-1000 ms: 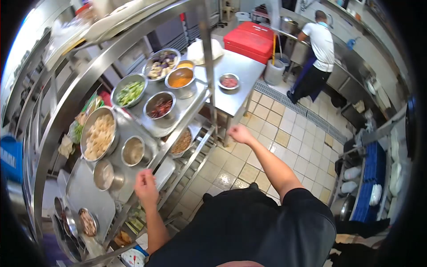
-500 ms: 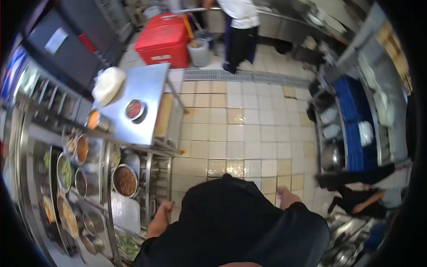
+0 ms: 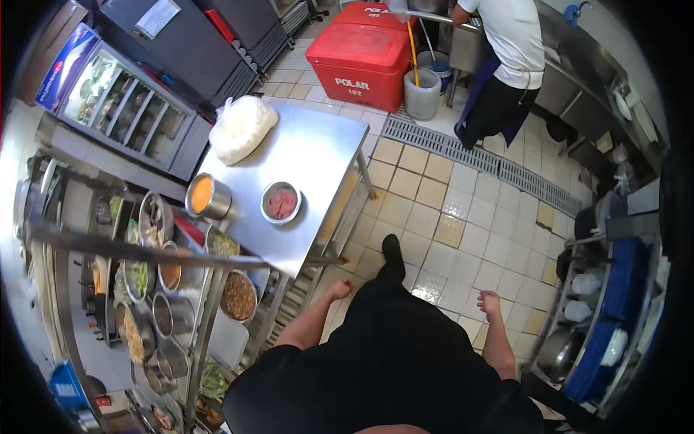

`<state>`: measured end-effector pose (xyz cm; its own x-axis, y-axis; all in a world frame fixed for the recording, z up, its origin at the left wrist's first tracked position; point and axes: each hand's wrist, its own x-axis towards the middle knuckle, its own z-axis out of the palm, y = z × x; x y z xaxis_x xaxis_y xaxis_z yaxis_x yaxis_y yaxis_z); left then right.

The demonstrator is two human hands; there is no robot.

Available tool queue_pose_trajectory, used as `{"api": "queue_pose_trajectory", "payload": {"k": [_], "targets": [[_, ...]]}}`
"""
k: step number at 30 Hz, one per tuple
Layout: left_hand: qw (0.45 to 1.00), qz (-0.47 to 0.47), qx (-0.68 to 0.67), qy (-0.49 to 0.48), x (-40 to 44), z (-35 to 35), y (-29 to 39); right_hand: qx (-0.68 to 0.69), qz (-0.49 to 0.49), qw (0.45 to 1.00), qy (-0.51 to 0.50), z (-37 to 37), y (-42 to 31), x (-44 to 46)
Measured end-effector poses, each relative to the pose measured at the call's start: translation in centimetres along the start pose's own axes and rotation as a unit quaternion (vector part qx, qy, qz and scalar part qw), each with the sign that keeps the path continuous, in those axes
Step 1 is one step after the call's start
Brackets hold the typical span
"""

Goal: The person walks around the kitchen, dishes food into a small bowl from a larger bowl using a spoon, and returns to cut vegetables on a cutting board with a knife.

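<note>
The left hand [image 3: 340, 290] and right hand [image 3: 489, 302] hang loosely curled, visibly holding nothing; whether fully closed, I cannot tell. Past the left hand, knocking the table's [image 3: 312, 155] near corner could jar the red-filled bowl [image 3: 281, 203], inside the right edge, or slop the orange-filled pot [image 3: 208, 197] by the left edge.

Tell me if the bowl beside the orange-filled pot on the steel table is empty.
Not empty: the bowl stands upright on the table, and pink pieces show inside its rim.

Two hands [image 3: 339, 290], one table [image 3: 318, 148]
</note>
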<state>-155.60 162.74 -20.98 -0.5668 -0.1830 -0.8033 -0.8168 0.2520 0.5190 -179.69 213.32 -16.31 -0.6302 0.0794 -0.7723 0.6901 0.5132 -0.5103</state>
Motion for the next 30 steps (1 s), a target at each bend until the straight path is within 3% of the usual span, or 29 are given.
{"api": "queue_pose_trajectory", "payload": {"k": [4,7,10,16,17,19,20,21,24,25,26,27,28,29,30], "targets": [[0.993,0.083,0.075,-0.024,4.2,-8.6,16.6,-0.016,0.119,0.993,-0.004,-2.6,-3.0,3.2],[0.978,0.187,0.094,0.011,8.9,-13.7,25.4,0.0,0.145,0.989,0.031,-3.0,-7.7,4.5],[0.972,0.231,0.022,0.024,11.9,-18.1,32.9,0.038,0.139,0.989,0.036,-2.3,-12.2,6.2],[0.935,0.264,-0.224,-0.08,17.5,-23.7,44.4,0.034,0.104,0.994,-0.02,1.4,-18.6,15.0],[0.951,0.237,-0.188,-0.06,17.4,-25.3,46.4,0.006,0.107,0.994,-0.014,2.0,-20.7,16.7],[0.939,0.221,-0.263,-0.03,19.9,-27.5,48.4,-0.029,0.087,0.994,-0.054,2.6,-26.4,20.4],[0.929,0.21,-0.302,-0.025,21.8,-28.6,48.6,-0.09,0.082,0.991,-0.06,2.9,-30.6,22.0],[0.933,0.206,-0.295,0.008,23.4,-29.6,48.8,-0.021,0.119,0.99,-0.073,3.5,-36.5,22.0],[0.937,0.167,-0.296,0.075,27.2,-33.8,49.2,-0.006,0.117,0.952,-0.284,4.2,-50.6,30.9],[0.932,0.142,-0.325,0.078,27.9,-35.3,49.3,-0.077,0.086,0.945,-0.305,5.1,-56.2,33.3],[0.926,0.109,-0.353,0.08,28.2,-36.6,49.0,-0.14,-0.059,0.932,-0.328,5.3,-62.7,34.4],[0.919,0.098,-0.374,0.076,29.1,-37.9,48.6,-0.148,-0.116,0.923,-0.337,5.8,-68.6,35.7],[0.91,0.094,-0.394,0.09,29.8,-38.9,48.9,-0.212,-0.098,0.935,-0.267,6.8,-76.0,35.7],[0.899,0.089,-0.415,0.105,30.5,-39.8,49.0,-0.183,-0.109,0.93,-0.3,6.9,-82.4,35.0],[0.886,0.083,-0.44,0.119,31.3,-40.3,49.1,-0.238,-0.112,0.93,-0.256,7.1,-89.0,33.2]]}}
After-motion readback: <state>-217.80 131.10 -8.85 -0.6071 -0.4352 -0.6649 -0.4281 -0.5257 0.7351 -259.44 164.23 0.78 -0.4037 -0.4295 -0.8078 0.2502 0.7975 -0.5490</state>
